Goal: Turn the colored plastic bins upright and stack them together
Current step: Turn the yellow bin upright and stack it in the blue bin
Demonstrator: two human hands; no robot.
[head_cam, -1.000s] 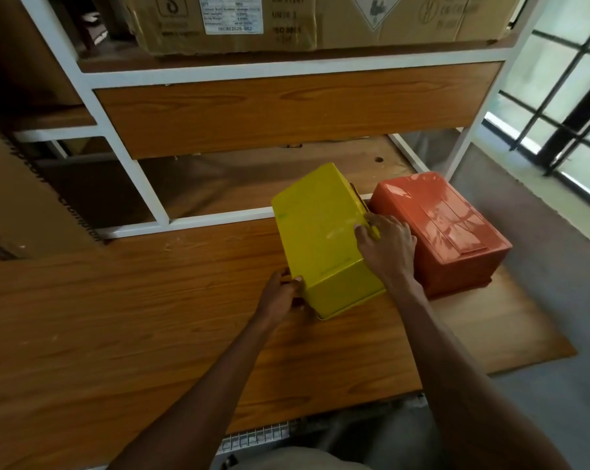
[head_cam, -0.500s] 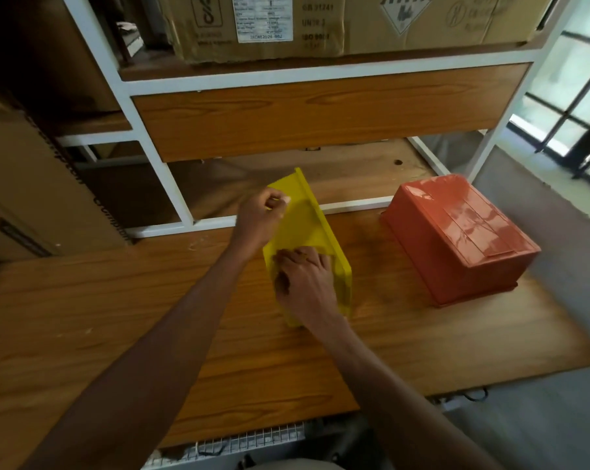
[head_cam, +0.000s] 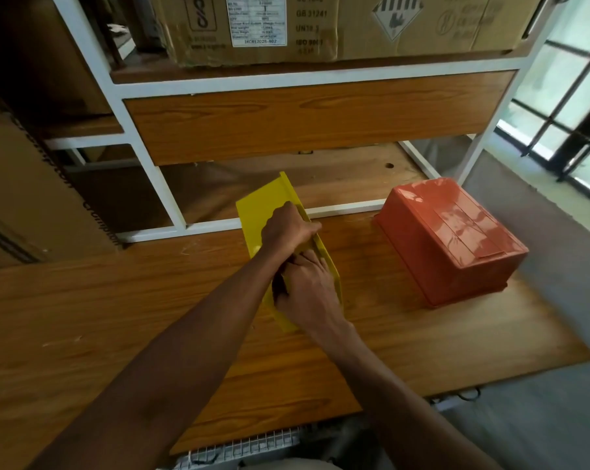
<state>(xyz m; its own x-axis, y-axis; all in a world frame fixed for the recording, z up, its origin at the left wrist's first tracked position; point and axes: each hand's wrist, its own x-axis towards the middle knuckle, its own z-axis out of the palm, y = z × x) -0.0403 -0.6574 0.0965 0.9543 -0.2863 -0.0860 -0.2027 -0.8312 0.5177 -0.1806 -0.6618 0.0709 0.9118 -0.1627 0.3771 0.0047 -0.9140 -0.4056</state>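
Note:
A yellow plastic bin (head_cam: 253, 212) stands on the wooden table (head_cam: 117, 317), tipped on its side with one flat wall facing left and up. My left hand (head_cam: 287, 228) grips its upper rim from above. Just below it, my right hand (head_cam: 307, 290) holds the near end of the same bin. An orange plastic bin (head_cam: 453, 239) lies upside down, bottom up, on the table to the right, well apart from both hands. The yellow bin's opening is hidden behind my hands.
A white-framed shelf unit (head_cam: 151, 184) with wooden panels rises behind the table. Cardboard boxes (head_cam: 287, 25) sit on its upper shelf, and another box (head_cam: 25, 198) stands at the left. The table's right edge (head_cam: 558, 317) drops to grey floor; a window grille (head_cam: 575, 106) is at far right.
The yellow bin was turned from bottom-up onto its side and shifted left, away from the orange bin. My left hand moved from its near corner up to the top rim.

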